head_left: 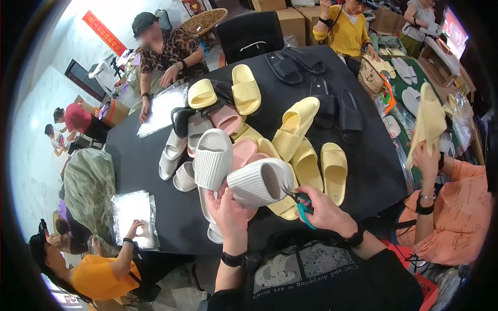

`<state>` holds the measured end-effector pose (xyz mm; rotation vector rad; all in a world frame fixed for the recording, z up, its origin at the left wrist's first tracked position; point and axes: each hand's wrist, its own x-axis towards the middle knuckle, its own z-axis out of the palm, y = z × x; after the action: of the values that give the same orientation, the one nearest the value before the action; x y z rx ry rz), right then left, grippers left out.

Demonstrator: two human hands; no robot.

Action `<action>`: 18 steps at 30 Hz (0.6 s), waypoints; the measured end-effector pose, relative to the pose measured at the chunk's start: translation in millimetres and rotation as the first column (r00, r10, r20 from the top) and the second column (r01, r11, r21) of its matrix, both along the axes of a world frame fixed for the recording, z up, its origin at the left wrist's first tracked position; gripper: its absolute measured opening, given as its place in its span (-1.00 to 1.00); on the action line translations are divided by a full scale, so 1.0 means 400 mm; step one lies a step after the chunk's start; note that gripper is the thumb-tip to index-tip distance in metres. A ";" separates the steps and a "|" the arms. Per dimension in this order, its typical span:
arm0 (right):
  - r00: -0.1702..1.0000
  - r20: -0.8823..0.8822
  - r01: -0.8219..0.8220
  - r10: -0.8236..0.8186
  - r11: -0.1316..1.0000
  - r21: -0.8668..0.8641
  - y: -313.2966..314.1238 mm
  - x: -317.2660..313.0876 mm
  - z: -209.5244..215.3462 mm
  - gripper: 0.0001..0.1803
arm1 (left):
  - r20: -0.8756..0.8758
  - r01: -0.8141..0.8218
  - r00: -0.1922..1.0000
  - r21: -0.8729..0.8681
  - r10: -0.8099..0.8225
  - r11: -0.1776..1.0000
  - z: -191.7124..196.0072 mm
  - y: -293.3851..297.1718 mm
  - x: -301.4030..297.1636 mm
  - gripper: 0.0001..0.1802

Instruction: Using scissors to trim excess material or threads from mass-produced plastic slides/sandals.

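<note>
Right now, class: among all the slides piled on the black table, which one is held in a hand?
The white ribbed slide, gripped by the left hand; the right hand holds teal snips at its strap. Others lie loose.

The left hand (228, 210) grips a white ribbed foam slide sandal (257, 182) from below, its open strap mouth facing three o'clock. The right hand (324, 210) holds small teal-handled snips (302, 206) just beside that mouth. At twelve o'clock on the round black table (142, 155) lies a heap of yellow, pink and white foam slides (270, 137); black ones (337, 111) lie at one o'clock.
</note>
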<state>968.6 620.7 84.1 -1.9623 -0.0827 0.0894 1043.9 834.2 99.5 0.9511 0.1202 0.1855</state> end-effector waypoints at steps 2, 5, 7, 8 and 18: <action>1.000 -0.010 0.000 -0.001 0.998 -0.056 0.006 0.001 -0.005 -0.44 | -0.051 -0.019 0.999 -0.012 0.018 1.000 0.002 -0.009 -0.013 -0.43; 0.996 0.089 0.039 -0.031 0.995 -0.096 0.013 0.004 -0.034 -0.44 | -0.037 0.017 0.999 -0.088 -0.021 0.996 -0.001 -0.032 -0.018 -0.41; 0.996 0.076 0.053 -0.045 0.994 -0.097 0.018 0.009 -0.031 -0.46 | -0.043 0.034 0.998 -0.093 -0.038 0.995 0.006 -0.039 -0.022 -0.41; 0.997 0.067 0.052 -0.046 0.995 -0.088 0.020 0.012 -0.027 -0.49 | -0.048 0.042 0.998 -0.094 -0.047 0.995 0.008 -0.041 -0.025 -0.41; 0.990 0.089 0.124 -0.114 0.985 -0.122 0.019 0.025 -0.059 -0.56 | -0.060 0.058 0.997 0.006 -0.058 0.998 -0.062 -0.047 -0.023 -0.39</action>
<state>978.6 628.4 60.6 -2.0934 -0.0135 -0.0659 1034.5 815.4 74.7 0.9672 0.1468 0.1040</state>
